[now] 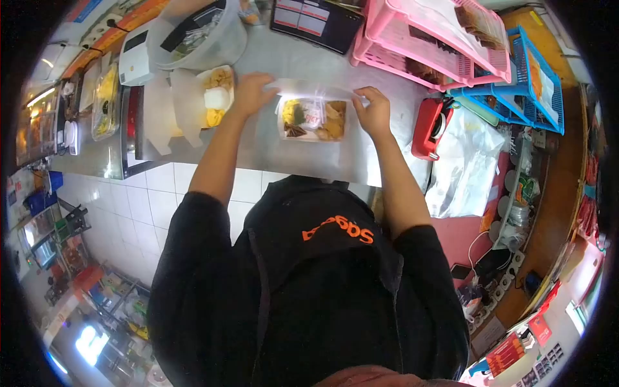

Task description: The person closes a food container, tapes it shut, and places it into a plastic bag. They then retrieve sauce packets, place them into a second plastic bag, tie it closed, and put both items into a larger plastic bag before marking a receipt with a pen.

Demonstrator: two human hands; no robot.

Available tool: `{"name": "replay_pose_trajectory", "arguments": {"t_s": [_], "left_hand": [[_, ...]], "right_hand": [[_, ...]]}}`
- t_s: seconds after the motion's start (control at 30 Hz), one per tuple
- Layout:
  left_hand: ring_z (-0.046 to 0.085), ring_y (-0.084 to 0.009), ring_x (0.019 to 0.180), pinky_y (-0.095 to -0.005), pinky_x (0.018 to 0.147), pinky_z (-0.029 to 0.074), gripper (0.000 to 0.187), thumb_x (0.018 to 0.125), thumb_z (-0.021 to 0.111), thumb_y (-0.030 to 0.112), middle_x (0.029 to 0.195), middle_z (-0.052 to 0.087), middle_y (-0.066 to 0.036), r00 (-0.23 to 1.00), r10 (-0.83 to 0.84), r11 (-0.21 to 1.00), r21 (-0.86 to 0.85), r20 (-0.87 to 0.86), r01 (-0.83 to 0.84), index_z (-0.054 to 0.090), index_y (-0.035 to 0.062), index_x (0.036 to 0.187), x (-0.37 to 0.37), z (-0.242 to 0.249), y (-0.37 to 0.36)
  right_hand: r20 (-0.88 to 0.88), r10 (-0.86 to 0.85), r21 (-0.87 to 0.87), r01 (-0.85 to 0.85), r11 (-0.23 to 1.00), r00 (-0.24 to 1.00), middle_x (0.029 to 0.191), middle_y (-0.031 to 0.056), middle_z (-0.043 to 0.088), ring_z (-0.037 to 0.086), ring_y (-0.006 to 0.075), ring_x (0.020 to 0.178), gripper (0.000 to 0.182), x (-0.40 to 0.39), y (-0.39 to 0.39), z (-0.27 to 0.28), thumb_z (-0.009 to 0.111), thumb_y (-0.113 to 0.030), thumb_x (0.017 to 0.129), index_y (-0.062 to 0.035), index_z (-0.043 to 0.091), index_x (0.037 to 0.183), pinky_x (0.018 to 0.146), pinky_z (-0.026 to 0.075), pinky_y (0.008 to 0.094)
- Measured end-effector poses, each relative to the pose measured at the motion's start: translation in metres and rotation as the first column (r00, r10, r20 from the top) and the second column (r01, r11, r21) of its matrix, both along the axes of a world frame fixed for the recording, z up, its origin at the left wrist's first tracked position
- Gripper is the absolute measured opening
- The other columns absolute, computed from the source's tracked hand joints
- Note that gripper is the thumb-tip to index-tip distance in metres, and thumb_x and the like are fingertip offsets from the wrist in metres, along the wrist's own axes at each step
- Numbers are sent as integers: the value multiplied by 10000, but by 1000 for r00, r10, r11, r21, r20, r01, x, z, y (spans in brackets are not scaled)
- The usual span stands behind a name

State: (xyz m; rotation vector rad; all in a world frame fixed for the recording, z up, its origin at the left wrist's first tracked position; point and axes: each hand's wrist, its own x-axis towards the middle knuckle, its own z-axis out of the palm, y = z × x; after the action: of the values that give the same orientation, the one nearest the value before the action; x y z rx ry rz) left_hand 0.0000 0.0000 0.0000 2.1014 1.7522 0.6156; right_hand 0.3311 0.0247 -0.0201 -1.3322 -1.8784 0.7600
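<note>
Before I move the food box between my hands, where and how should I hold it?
Probably low on the short ends of the box: left hand from the left, right hand from the right. It appears to sit flat on the counter, longer across than deep, so its short ends face left and right. Food shows across the top, so avoid gripping from above.

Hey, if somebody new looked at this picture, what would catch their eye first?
Probably the open food box near the middle of the metal counter, with the left hand and right hand holding a translucent sheet at its far side. Next might come the orange lettering on the black clothing below, and the bright pink rack at the upper right.
</note>
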Motion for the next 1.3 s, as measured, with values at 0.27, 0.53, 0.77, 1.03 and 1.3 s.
{"name": "replay_pose_trajectory", "arguments": {"t_s": [0.27,0.53,0.77,1.03,1.3], "left_hand": [[589,-192,975,-318,851,474,456,835,603,152,1087,621,-150,136,625,780,-623,769,-62,528,-2,1257,34,-60,-5],[540,-395,1108,-437,950,430,430,898,490,178,1151,603,-218,859,327,940,-226,393,-255,516,16,1295,51,-62,-2],[568,-367,1104,-469,922,462,515,850,565,169,1288,555,-193,969,-221,975,8,-111,223,502,109,1357,5,-58,-85],[613,-373,970,-546,856,444,372,885,553,286,1000,675,-184,998,-57,993,-103,-35,54,649,52,1158,15,-16,-63],[637,-294,821,-473,746,482,274,891,522,250,820,655,-106,861,-346,931,-25,-372,363,690,108,1054,-16,-2,-8]], "right_hand": [[-573,-329,-434,62,899,751,977,18,556,516,123,902,157,-39,7,-46,520,-72,925,-53,561,1075,843,429,281],[-408,-389,-222,323,920,826,980,147,591,583,283,902,267,-71,-8,-60,499,-46,856,-76,521,1121,789,484,393],[-146,-26,78,38,996,989,1006,132,668,653,286,918,210,-28,-71,-26,663,7,794,-45,643,996,793,518,326],[-31,-5,-238,-2,971,1000,1139,190,645,627,326,1064,310,-27,-65,-2,617,-27,863,-43,570,1169,923,488,354],[-47,-35,1,35,999,998,1214,198,614,583,367,1132,381,-31,-38,13,611,-44,818,-89,636,1196,983,465,393]]}}
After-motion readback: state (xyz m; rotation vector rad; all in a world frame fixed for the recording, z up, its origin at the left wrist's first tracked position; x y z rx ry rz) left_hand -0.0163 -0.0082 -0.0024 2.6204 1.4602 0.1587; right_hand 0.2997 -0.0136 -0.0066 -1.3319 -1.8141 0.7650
